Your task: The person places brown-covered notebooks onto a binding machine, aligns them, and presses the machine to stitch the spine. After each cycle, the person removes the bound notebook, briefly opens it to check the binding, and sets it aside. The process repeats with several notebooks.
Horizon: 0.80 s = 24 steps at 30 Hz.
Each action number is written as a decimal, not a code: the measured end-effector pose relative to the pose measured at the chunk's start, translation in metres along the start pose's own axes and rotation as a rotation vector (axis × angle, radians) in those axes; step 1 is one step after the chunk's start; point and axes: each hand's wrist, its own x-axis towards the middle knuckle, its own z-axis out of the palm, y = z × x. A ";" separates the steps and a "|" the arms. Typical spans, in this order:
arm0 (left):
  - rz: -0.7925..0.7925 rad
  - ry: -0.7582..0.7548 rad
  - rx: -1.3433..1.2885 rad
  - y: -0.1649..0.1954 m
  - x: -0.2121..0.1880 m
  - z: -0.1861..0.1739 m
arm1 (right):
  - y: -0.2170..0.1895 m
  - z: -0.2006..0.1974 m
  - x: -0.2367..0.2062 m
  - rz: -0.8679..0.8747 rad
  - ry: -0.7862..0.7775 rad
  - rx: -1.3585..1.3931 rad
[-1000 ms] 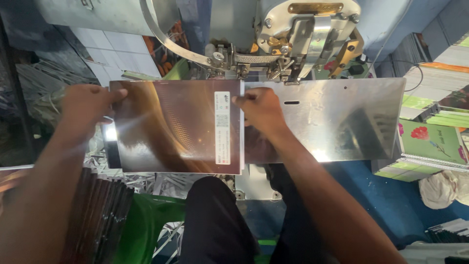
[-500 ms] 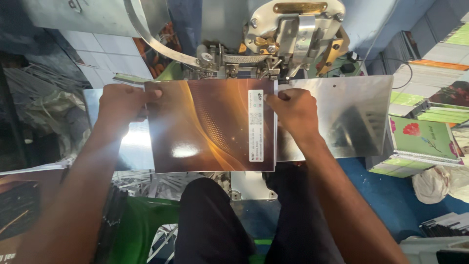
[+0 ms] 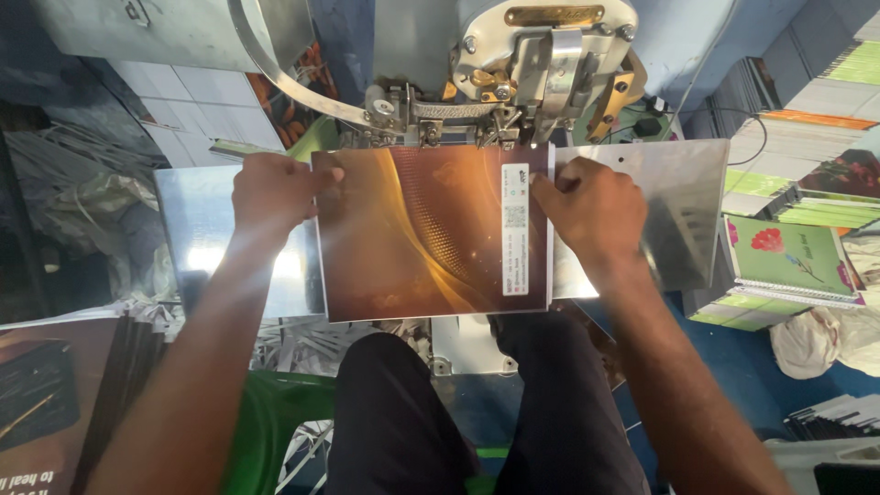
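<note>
A glossy brown and orange booklet [image 3: 422, 234] with a white label strip near its right edge lies flat on the shiny metal table [image 3: 678, 211] of a machine. Its top edge sits under the metal machine head [image 3: 513, 73]. My left hand [image 3: 270, 188] grips the booklet's upper left corner. My right hand [image 3: 591, 206] presses on its right edge, fingers closed over the upper right corner.
A stack of dark-covered booklets [image 3: 55, 403] lies at the lower left. Green spiral notebooks with a red flower [image 3: 788, 266] are piled at the right, with more stacks behind them. Paper scraps [image 3: 275, 344] lie below the table. My knees [image 3: 458, 412] are under the table's front edge.
Both hands have slid the booklet to the right along the metal table and up under the machine head.
</note>
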 end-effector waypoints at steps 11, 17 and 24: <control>0.043 -0.011 0.078 0.001 -0.006 0.000 | 0.024 0.021 0.008 -0.646 0.115 0.049; 0.005 0.037 0.151 0.003 -0.003 0.003 | 0.027 0.022 0.013 -0.717 0.151 0.070; -0.012 0.136 0.089 0.003 -0.001 0.011 | 0.019 0.021 0.025 -0.693 0.150 0.031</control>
